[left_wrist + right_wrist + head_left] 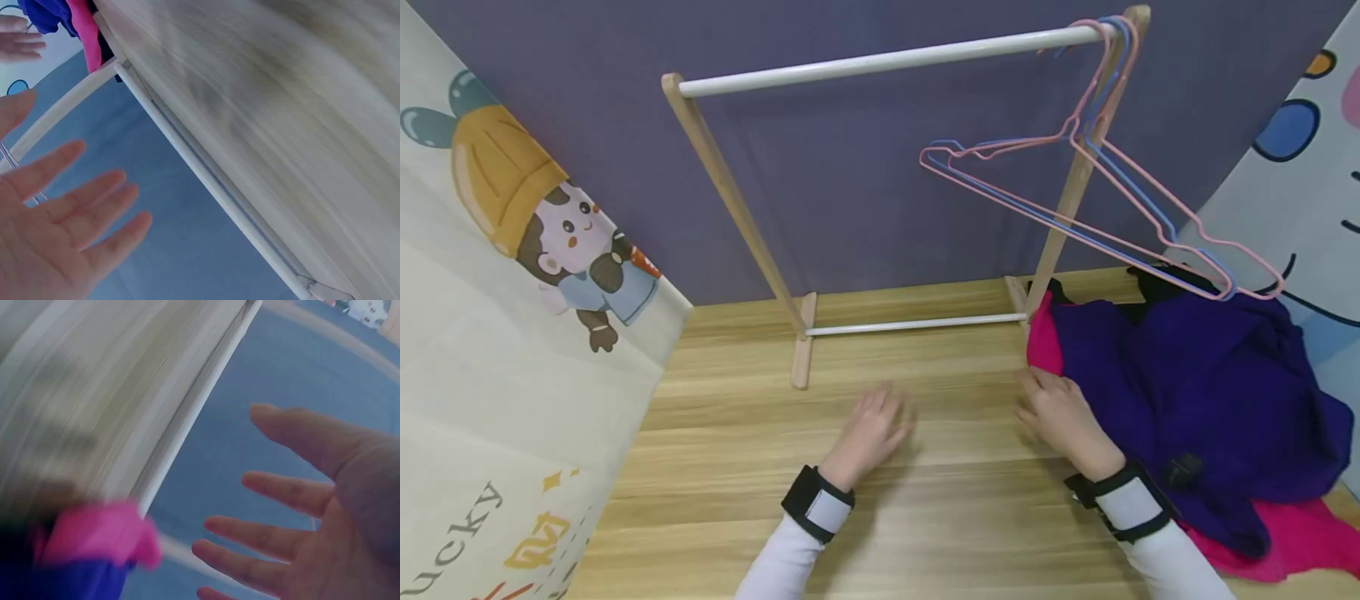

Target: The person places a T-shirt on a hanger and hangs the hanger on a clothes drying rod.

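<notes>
My left hand point(867, 435) hovers over the wooden tabletop in front of the rack, its fingers spread and holding nothing, as the left wrist view confirms. My right hand point(1063, 414) is beside the left edge of a heap of clothes; its fingers point(250, 537) are extended and grasp nothing. In that heap a dark purple garment point(1217, 400) lies over a bright pink one point(1300, 533), with some black cloth point(1157, 283) behind. Whether the right fingertips touch the heap, I cannot tell. Pink and blue hangers point(1150, 187) hang at the right end of the rack's white rail point(887, 62).
The rack's wooden left post point(737, 200) and right post point(1075, 179) stand on flat feet, joined low down by a white bar point(917, 324). A dark blue-grey panel point(880, 192) rises behind. Printed cloths flank the table point(715, 500) on both sides.
</notes>
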Action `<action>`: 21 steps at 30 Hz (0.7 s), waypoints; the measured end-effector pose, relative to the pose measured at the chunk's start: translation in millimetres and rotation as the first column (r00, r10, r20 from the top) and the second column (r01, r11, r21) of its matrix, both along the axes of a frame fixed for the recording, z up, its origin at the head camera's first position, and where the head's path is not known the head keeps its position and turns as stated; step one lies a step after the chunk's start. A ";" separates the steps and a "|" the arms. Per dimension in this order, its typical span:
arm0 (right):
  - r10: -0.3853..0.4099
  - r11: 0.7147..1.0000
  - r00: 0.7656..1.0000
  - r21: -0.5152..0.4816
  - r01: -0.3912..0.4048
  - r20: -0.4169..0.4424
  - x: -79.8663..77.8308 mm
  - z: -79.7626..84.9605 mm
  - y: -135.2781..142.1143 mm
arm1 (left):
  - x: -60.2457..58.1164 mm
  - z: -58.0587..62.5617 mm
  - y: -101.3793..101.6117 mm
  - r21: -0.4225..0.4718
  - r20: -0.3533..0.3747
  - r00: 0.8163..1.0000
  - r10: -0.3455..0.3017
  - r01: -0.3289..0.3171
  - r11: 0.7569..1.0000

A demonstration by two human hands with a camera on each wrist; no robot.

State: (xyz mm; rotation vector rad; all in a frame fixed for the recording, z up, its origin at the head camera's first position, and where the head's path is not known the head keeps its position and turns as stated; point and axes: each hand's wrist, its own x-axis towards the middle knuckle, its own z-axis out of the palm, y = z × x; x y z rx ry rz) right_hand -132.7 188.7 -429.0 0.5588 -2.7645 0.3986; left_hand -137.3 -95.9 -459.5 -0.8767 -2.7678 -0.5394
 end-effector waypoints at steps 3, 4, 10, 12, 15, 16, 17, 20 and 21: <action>-0.071 0.997 0.997 0.040 0.073 -0.036 9.5 1.5 29.9 | 2.5 -2.6 -4.7 0.066 -0.068 0.997 -0.048 0.053 0.996; -0.097 0.994 0.995 0.054 0.098 -0.019 13.8 1.0 40.0 | 3.4 -3.4 -6.4 0.074 -0.082 0.995 -0.056 0.062 0.995; -0.203 0.978 0.949 0.099 0.183 0.243 41.6 -15.3 86.8 | 9.8 -6.6 -16.0 0.056 -0.078 0.995 -0.066 0.070 0.996; -0.203 0.979 0.948 0.082 0.188 0.244 47.8 -21.3 93.3 | 10.9 -7.3 -17.2 0.052 -0.073 0.995 -0.069 0.073 0.996; -0.186 0.982 0.974 0.044 0.181 0.127 51.7 -25.3 96.4 | 13.3 -7.8 -17.0 0.055 -0.072 0.995 -0.065 0.069 0.996; -0.179 0.984 0.980 0.037 0.176 0.086 51.7 -25.2 96.9 | 14.4 -8.0 -16.7 0.054 -0.074 0.995 -0.063 0.067 0.996; -0.171 0.985 0.984 0.026 0.170 0.055 51.7 -24.5 97.0 | 15.5 -8.1 -16.3 0.054 -0.076 0.995 -0.064 0.068 0.996; -0.153 0.988 0.987 -0.013 0.153 0.041 49.3 -18.5 98.3 | 18.7 -9.8 -14.2 0.046 -0.085 0.993 -0.086 0.090 0.995; -0.147 0.988 0.988 -0.030 0.148 0.055 48.5 -15.5 98.8 | 19.5 -10.6 -13.4 0.043 -0.086 0.992 -0.096 0.100 0.994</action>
